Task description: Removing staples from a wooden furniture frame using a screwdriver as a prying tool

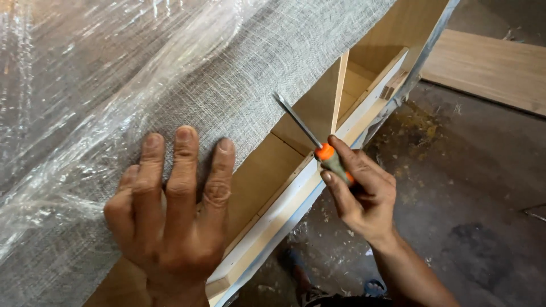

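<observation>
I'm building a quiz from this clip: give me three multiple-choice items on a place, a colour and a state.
1. Where does the left hand lie?
A on the grey fabric
B on the floor
C on the screwdriver

2. What colour is the screwdriver collar?
A blue
B orange
C white

3. How is the right hand?
A open flat
B closed on the screwdriver
C empty in a fist

Answers:
1 A, its fingers spread flat on the weave.
2 B, an orange ring sits where the shaft meets the handle.
3 B, the fingers wrap the handle.
</observation>
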